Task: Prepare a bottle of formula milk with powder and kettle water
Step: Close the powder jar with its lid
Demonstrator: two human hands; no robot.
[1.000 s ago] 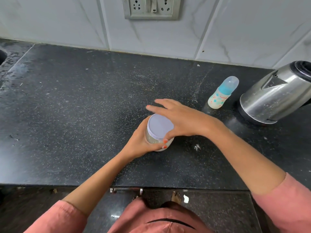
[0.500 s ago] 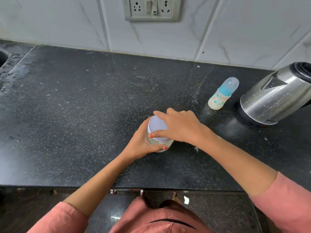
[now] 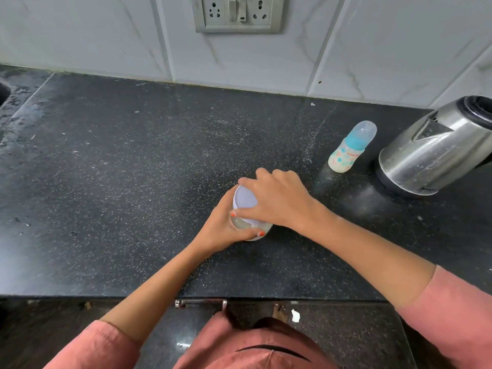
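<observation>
- The left hand (image 3: 226,225) has its grip wrapped round the body of a small clear jar (image 3: 251,227) of pale powder, thumb on the near side and fingers behind, holding it upright on the counter (image 3: 119,182).
- The right hand (image 3: 277,201) comes over the top, its grip curled down on the jar's white lid (image 3: 243,198), thumb at the lid's near rim, fingertips over the far rim; the lid sits on the jar.
- Orange polish shows on the thumbnails of both hands.
- The jar stands about midway along the dark speckled counter, somewhat closer to the front edge than to the back wall.
- Pink sleeves (image 3: 458,315) cover both arms down to the forearm.
- A baby bottle (image 3: 348,150), with a blue collar, a clear cap and a printed body, stands upright and apart from the hands, toward the counter's right end and further back than the jar.
- A stainless steel kettle (image 3: 436,153) stands just beside the bottle on its right, at the counter's right end, its spout facing the bottle.
- Fine pale specks lie scattered on the counter between the jar and the bottle.
- A switch-and-socket plate (image 3: 237,13) is set in the white tiled wall (image 3: 372,49) behind the back edge.
- A metal handle (image 3: 201,303) shows under the front edge.
</observation>
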